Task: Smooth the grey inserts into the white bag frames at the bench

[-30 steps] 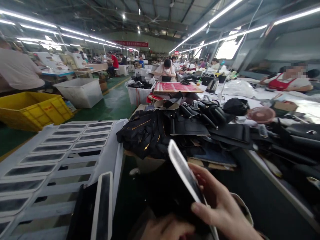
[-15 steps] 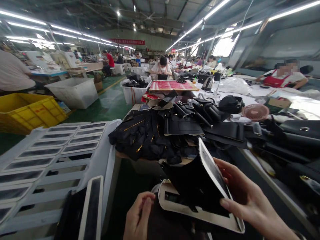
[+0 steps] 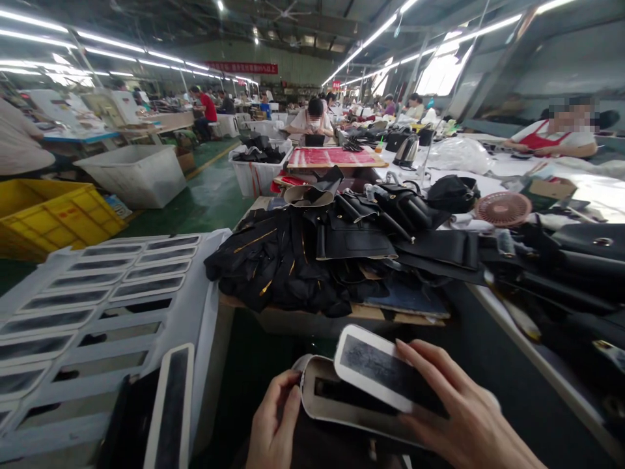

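My left hand (image 3: 276,417) pinches the left end of a black bag piece with a pale, rounded rim (image 3: 319,409), low in the middle of the view. My right hand (image 3: 454,404) grips a flat rounded panel (image 3: 374,365), white-bordered with a dark centre, by its right part. The panel is tilted over the open side of the bag piece and covers part of it. A similar long panel (image 3: 176,404) leans beside a black piece at the lower left.
Rows of pale-edged panels lie on a grey rack (image 3: 195,326) at left. Ahead are heaped black bag parts (image 3: 273,260) and a pink fan (image 3: 502,208). A yellow crate (image 3: 58,218) and a white bin (image 3: 141,176) stand on the floor. People sit farther off.
My right hand has turned the panel, so its dark, white-bordered face now shows and it lies lower over the bag piece. My left hand keeps its hold. The view has shifted slightly.
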A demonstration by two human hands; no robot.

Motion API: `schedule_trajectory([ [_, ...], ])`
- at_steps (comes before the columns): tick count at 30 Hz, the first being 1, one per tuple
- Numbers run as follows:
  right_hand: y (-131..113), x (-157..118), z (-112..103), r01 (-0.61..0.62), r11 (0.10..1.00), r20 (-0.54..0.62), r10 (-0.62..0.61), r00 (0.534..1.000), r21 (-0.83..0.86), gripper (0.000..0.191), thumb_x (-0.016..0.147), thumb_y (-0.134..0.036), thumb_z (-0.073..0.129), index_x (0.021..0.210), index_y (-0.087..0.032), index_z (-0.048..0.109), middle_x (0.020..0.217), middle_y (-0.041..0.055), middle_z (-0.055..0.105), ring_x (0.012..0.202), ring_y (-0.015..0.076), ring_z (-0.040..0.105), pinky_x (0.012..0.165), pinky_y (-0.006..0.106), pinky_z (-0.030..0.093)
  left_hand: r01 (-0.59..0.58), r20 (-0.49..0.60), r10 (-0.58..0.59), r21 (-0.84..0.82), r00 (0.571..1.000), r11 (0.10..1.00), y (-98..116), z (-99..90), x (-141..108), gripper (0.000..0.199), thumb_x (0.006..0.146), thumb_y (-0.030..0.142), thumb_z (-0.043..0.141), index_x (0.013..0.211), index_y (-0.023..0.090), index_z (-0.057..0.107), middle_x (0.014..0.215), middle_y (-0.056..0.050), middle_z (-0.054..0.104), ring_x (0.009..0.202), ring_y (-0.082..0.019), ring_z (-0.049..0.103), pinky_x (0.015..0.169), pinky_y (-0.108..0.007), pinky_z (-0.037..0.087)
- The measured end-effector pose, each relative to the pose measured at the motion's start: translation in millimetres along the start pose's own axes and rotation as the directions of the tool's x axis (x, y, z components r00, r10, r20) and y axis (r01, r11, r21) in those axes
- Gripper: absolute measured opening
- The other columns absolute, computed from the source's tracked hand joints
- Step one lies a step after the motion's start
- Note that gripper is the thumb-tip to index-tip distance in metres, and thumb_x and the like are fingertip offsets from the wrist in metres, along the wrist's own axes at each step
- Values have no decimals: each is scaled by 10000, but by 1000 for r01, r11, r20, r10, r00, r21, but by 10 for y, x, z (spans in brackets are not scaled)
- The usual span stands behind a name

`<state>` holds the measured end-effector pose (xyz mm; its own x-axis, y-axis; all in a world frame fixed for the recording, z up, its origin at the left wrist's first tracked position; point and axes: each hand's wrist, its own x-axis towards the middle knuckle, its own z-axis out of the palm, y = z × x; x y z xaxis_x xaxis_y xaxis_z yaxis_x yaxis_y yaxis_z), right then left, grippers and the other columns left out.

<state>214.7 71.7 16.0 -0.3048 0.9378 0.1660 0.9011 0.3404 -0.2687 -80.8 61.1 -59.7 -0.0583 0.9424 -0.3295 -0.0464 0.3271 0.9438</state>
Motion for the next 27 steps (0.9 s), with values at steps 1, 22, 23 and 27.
schedule_trajectory([
  [1, 3, -15, 29, 13, 998, -33, -15, 999, -58, 725, 818, -307, 649, 1461, -332, 314, 1350, 103, 474, 1070, 254, 640, 837, 358, 617, -1, -2, 1, 8, 1000, 1000, -9, 4, 6, 454, 863, 583, 566, 1130, 216, 587, 1240, -73, 649, 1152, -263, 593, 1000, -364, 418],
  [22, -288, 268, -90, -24, 995, 522, -29, 853, 94, 670, 738, -283, 734, 1363, -414, 534, 1412, 1, 551, 1306, 292, 501, 1138, 508, 398, 41, -16, -45, -169, 999, 985, -73, 49, 103, 449, 802, 591, 655, 1027, 203, 641, 1083, -69, 704, 963, -238, 646, 898, -334, 472],
  [23, -319, 301, -121, -49, 993, 547, -19, 837, 110, 662, 736, -288, 744, 1353, -421, 543, 1391, 1, 566, 1293, 290, 508, 1140, 514, 391, 59, 0, -61, -208, 998, 976, -89, 51, 122, 442, 801, 590, 658, 1015, 204, 642, 1055, -63, 705, 939, -233, 646, 880, -332, 476],
  [27, -397, 379, -211, -84, 985, 570, -16, 822, 148, 684, 707, -247, 780, 1325, -443, 561, 1315, -4, 605, 1224, 282, 552, 1117, 521, 414, 120, 79, -96, -402, 992, 908, -167, 116, 183, 398, 829, 573, 638, 987, 209, 622, 1088, -58, 681, 1025, -245, 628, 901, -347, 474],
])
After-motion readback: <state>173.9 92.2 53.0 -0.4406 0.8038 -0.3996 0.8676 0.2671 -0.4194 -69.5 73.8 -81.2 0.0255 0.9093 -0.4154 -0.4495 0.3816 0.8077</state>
